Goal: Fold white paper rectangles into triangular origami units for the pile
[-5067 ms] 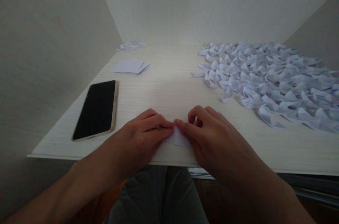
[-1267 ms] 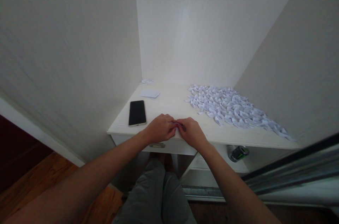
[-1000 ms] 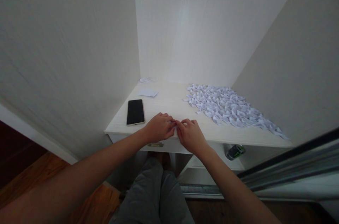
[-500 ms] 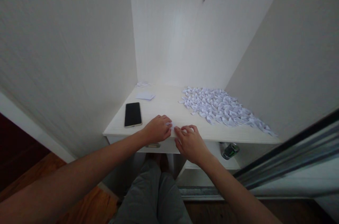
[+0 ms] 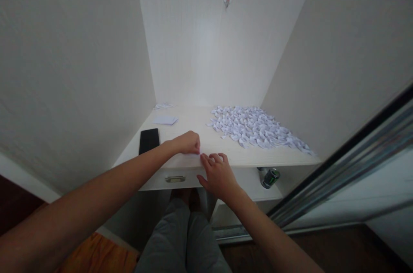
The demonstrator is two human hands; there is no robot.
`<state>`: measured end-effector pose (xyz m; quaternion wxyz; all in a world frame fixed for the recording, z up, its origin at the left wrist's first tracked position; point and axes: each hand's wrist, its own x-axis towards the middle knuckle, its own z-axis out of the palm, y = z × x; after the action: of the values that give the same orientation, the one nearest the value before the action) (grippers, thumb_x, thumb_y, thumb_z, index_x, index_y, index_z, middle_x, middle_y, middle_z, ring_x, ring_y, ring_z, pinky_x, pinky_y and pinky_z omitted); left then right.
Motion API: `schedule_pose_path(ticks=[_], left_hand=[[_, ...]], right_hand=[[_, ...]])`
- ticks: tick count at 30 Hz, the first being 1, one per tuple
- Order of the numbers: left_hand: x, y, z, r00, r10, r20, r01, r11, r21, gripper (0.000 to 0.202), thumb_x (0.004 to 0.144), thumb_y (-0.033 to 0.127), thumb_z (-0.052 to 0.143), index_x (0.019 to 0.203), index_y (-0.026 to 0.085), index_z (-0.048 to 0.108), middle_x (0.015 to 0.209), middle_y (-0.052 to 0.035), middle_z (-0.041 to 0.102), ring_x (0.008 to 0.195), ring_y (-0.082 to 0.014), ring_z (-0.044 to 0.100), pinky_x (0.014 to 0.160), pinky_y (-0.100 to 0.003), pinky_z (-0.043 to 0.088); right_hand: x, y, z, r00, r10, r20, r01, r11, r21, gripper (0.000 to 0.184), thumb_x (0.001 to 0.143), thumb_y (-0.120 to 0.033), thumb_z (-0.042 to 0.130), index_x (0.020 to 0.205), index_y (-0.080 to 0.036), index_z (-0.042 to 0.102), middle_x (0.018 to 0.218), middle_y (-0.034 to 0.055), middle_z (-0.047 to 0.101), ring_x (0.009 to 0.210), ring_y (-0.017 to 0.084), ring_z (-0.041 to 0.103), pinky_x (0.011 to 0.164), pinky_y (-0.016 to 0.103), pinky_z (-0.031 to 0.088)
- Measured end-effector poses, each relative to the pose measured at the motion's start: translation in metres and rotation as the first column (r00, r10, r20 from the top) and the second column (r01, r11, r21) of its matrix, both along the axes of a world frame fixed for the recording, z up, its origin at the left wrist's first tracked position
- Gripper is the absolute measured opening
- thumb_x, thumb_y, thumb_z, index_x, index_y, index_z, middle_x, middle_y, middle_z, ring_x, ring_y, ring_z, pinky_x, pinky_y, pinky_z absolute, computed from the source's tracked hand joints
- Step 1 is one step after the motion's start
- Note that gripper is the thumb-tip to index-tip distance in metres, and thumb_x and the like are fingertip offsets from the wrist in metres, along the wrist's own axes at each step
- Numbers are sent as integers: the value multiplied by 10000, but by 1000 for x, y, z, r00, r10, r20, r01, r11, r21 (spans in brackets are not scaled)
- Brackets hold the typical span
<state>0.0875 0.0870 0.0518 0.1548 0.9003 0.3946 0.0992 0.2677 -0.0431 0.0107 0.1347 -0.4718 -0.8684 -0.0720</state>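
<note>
My left hand [image 5: 189, 142] is curled into a fist at the front part of the white shelf top [image 5: 180, 162]. A small white piece of paper seems to be pinched under it, mostly hidden by the fingers. Close to its right, my right hand [image 5: 217, 172] rests its fingertips by the same spot, thumb stretched apart, fingers slightly bent. To the right spreads a large heap of folded white paper pieces [image 5: 254, 127]. Behind my left forearm lie a dark phone [image 5: 149, 139], partly covered by the arm, and a few flat paper sheets [image 5: 164, 120].
More paper strips [image 5: 163, 105] lie in the back left corner. A dark can [image 5: 270, 177] stands in the compartment below the top. A drawer handle [image 5: 175, 179] is at the front. Panels enclose the left, back and right; a metal-framed sliding door [image 5: 338, 170] is at the right.
The view has turned, so everything sits farther left. My left hand has rolled over into a fist, and the paper that showed between the hands is now mostly hidden. My right fingers stay close by.
</note>
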Motion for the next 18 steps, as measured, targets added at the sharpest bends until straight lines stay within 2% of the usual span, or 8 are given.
schedule_pose_path(ticks=[2,4,8,12,18], left_hand=[[4,10,6,998,37,-43,-43,990,-132,84,628,207,810,685,186,752,639,-5,715,635,-167,653,659,-252,484],[8,17,10,994,73,-80,-89,969,-231,203,565,217,844,747,178,762,649,6,716,598,-157,633,610,-247,465],[10,24,11,986,119,-114,-154,913,-377,329,489,288,872,763,168,735,593,28,668,562,-147,588,563,-242,440],[5,25,11,985,135,-102,-166,895,-414,347,456,353,878,703,183,703,551,49,624,573,-134,541,565,-233,408],[0,17,6,988,146,-52,-155,912,-381,306,483,345,867,643,189,658,568,47,605,594,-131,515,562,-238,365]], right_hand=[[1,-2,-5,999,-10,-42,10,1000,-1,661,907,-420,653,1466,-110,483,1462,194,591,1277,364,527,1103,571,331],[3,-3,-11,997,-21,-81,21,1000,0,672,911,-423,649,1482,-121,465,1487,183,574,1303,360,512,1110,564,333],[4,-3,-20,993,-32,-116,32,999,0,652,918,-403,648,1488,-147,464,1521,151,551,1333,352,492,1103,539,356],[6,-1,-25,992,-19,-122,21,1000,12,630,905,-370,678,1471,-174,483,1539,131,536,1339,345,486,1104,538,364],[5,2,-29,983,-7,-183,14,999,35,528,937,-379,645,1420,-200,530,1501,132,572,1303,337,515,1094,534,375]])
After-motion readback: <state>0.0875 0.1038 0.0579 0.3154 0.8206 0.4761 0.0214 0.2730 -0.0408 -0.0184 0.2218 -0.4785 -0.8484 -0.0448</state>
